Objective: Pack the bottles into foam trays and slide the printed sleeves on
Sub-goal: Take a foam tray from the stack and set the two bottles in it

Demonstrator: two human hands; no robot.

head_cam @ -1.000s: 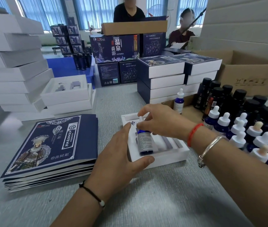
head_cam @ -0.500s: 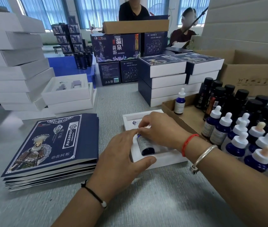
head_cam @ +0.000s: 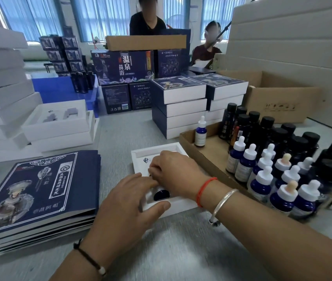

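A white foam tray (head_cam: 155, 152) lies in the middle of the grey table. A blue dropper bottle (head_cam: 161, 195) lies flat in its slot, and only the dark base shows. My right hand (head_cam: 178, 174) covers the rest of the bottle, fingers curled down over it. My left hand (head_cam: 127, 205) rests on the tray's near left corner with the thumb along the front wall. A stack of printed blue sleeves (head_cam: 39, 191) lies to the left. Several more dropper bottles (head_cam: 262, 179) stand on the right.
A shallow cardboard tray (head_cam: 205, 157) on the right holds the droppers, black-capped bottles (head_cam: 278, 134) and one lone dropper (head_cam: 200, 132). Sleeved boxes (head_cam: 179, 106) are stacked behind. Empty foam trays (head_cam: 57, 126) and white boxes (head_cam: 2, 98) stand at the left. Two people work at the back.
My right hand has tipped the dropper bottle from nearly upright to flat and pushed it down into the tray slot. My left hand has stayed at the tray's corner.
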